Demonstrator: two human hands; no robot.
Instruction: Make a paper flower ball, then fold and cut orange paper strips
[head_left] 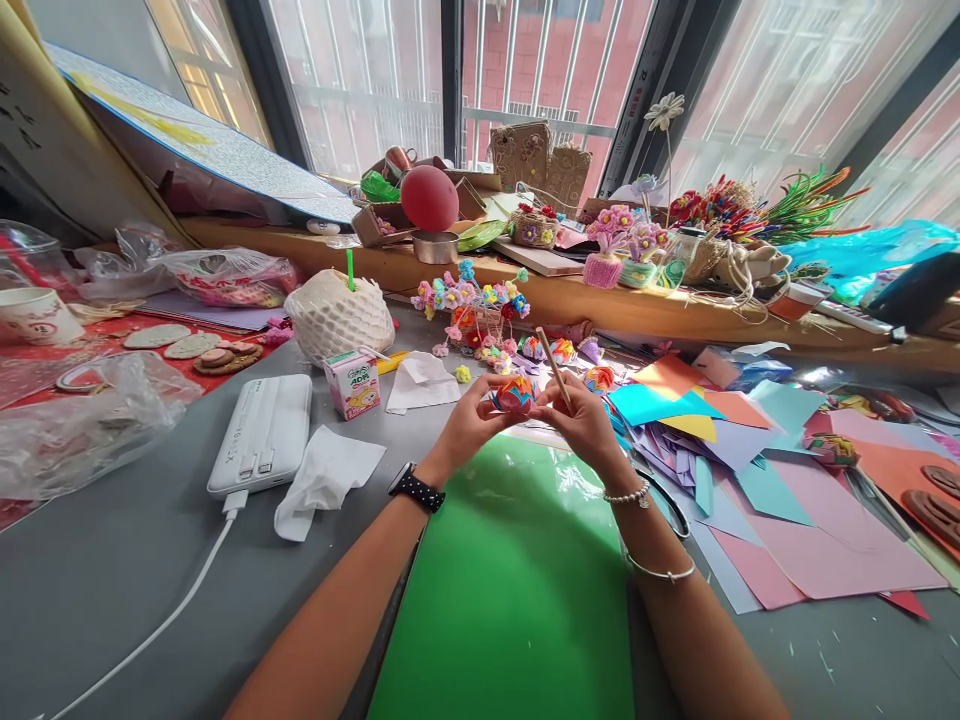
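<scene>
My left hand (pixel 469 428) is closed on a small folded-paper flower (pixel 514 394) with orange, red and blue petals, its thumb and fingers on the left side. On the other side, my right hand (pixel 589 425) grips a thin wooden stick (pixel 553 362) that slants up to the left. Its fingertips also meet the flower's right edge. Both hands hover over the far end of a glossy green mat (pixel 517 590). More paper flowers (pixel 598 379) in similar colours lie just behind the right hand.
Coloured paper sheets (pixel 832 530) overlap on the right. Left of the mat are a white power bank (pixel 262 433) with a cable, a crumpled tissue (pixel 330 478), a small drink carton (pixel 352 384) and a net-wrapped coconut (pixel 339 315). A wooden ledge (pixel 540 278) bears crafts and a red balloon (pixel 429 198).
</scene>
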